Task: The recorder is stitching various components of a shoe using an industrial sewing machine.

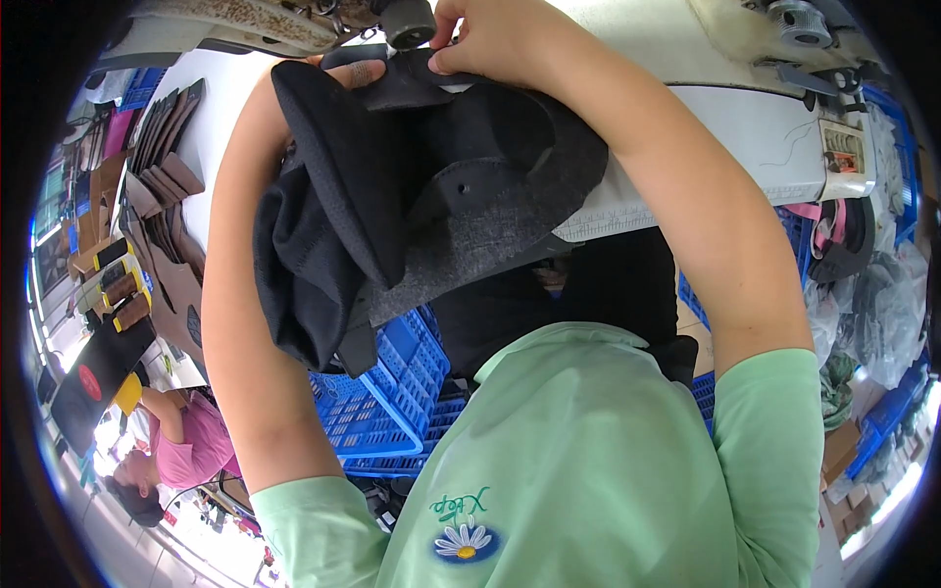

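Note:
A bulky black fabric piece (470, 211) with padded, curved panels lies across the near edge of the sewing table, partly hanging over it. Its far edge reaches under the head of a sewing machine (405, 24). My left hand (359, 73) is at that far edge, fingers on the material; the fabric hides much of the hand. From the other side, my right hand (478, 39) pinches the edge between thumb and fingers, close beside the machine head. A loose black fabric part (304, 260) droops down on the left.
Stacked brown cut pieces (174, 186) lie at the left, near thread spools (123, 289). Blue crates (377, 392) stand below the table (725, 147). A person in pink (191, 436) sits at the far left. Clear plastic bags (877, 323) hang on the right.

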Tool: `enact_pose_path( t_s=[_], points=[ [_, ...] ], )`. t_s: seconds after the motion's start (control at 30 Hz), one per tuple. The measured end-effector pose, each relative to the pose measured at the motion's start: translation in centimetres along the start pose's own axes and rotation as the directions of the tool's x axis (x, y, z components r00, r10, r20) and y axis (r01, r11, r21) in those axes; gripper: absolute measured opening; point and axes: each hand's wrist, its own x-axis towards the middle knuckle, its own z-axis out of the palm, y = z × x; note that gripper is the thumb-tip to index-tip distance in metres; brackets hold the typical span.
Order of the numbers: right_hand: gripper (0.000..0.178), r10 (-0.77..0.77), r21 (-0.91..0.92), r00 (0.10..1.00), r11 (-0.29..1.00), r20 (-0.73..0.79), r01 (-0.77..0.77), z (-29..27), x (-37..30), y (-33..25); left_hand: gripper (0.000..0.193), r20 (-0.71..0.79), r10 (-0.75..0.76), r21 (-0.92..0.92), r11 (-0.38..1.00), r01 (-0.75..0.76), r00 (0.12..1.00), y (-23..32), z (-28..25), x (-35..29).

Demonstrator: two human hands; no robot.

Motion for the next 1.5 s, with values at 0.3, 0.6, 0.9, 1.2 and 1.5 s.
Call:
enact_pose_path(
  t_s=[0.3, 0.6, 0.9, 1.2, 1.5],
  points=[
    [0.022, 0.003, -0.059, 1.000, 0.998, 0.000, -0.003, 0.8, 1.3, 0.3, 0.077, -0.044, 0.046, 0.013, 0.999, -0.046, 0.998, -1.1, 0.1, 0.2],
    [0.023, -0.018, -0.058, 1.000, 0.998, -0.008, 0.018, 1.1, 2.4, 0.8, 0.075, -0.053, 0.088, -0.016, 0.996, -0.089, 0.995, -1.2, 0.3, 0.2],
    [0.023, -0.026, -0.064, 1.000, 0.998, 0.001, 0.026, 1.0, 2.6, 1.0, 0.073, -0.058, 0.102, -0.036, 0.994, -0.104, 0.993, -1.5, 0.0, 0.6],
    [0.024, -0.027, -0.043, 1.000, 0.999, -0.006, 0.027, 1.1, 2.6, 1.0, 0.071, -0.060, 0.106, -0.040, 0.993, -0.109, 0.993, -1.5, 0.2, 0.8],
    [0.024, -0.015, -0.041, 1.000, 0.999, 0.014, 0.016, 0.7, 2.2, 0.7, 0.069, -0.073, 0.131, -0.044, 0.990, -0.135, 0.989, -0.9, 0.2, 1.5]
  ],
)
